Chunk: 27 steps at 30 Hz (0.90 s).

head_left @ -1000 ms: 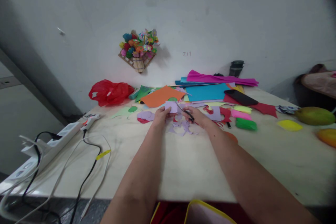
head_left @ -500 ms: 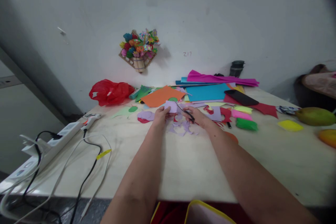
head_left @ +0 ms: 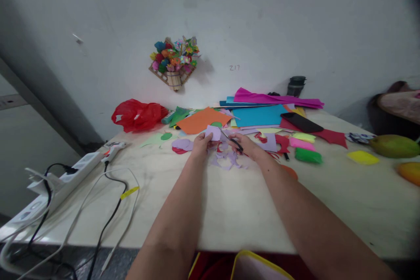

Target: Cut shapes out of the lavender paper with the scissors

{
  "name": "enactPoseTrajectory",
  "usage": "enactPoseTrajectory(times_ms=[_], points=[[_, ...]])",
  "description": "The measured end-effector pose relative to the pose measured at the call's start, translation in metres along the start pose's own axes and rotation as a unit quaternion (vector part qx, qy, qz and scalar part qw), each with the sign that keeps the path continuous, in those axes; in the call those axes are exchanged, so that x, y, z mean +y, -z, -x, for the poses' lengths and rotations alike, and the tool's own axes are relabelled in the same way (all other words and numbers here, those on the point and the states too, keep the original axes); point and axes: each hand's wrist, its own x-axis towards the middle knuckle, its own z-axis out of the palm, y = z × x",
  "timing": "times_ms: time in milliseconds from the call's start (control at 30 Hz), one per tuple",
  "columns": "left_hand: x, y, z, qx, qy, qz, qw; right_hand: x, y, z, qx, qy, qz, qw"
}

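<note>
My left hand (head_left: 202,143) pinches a small piece of lilac paper (head_left: 214,133) above the middle of the table. Black-handled scissors (head_left: 235,143) sit in my right hand (head_left: 244,143), their blades pointing left toward the paper's right edge. Whether the blades touch the paper is too small to tell. Below the hands lie lilac paper scraps (head_left: 229,158). Left of my left hand, lilac cut-out rounds (head_left: 182,144) rest over red ones (head_left: 179,151). A lilac sheet with a cut edge (head_left: 270,142) lies to the right of my right hand.
Orange (head_left: 203,120) and blue sheets (head_left: 257,116) lie behind the hands, with a black phone (head_left: 302,121) to the right. Clay packets (head_left: 308,155) and fruit (head_left: 393,145) are on the right. A power strip (head_left: 62,183) with cables and a red plastic bag (head_left: 138,115) are left.
</note>
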Motion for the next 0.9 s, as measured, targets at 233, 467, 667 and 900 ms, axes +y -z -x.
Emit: enactPoseTrajectory(times_ms=[233, 467, 667, 900], points=[[0.0, 0.0004, -0.0004, 0.004, -0.004, -0.002, 1.0, -0.0017, -0.0002, 0.0001, -0.003, -0.008, 0.004, 1.0], [-0.0002, 0.0011, -0.0012, 0.006, -0.013, -0.003, 1.0, -0.0009, 0.0002, -0.0005, -0.004, -0.006, 0.0, 1.0], [-0.0002, 0.0012, -0.0005, -0.015, -0.017, 0.007, 1.0, -0.0026, -0.0005, 0.001, -0.003, -0.017, -0.006, 1.0], [-0.0019, 0.0031, -0.0016, -0.033, -0.02, 0.02, 0.999, -0.0045, -0.0009, 0.0029, 0.004, -0.016, 0.003, 1.0]])
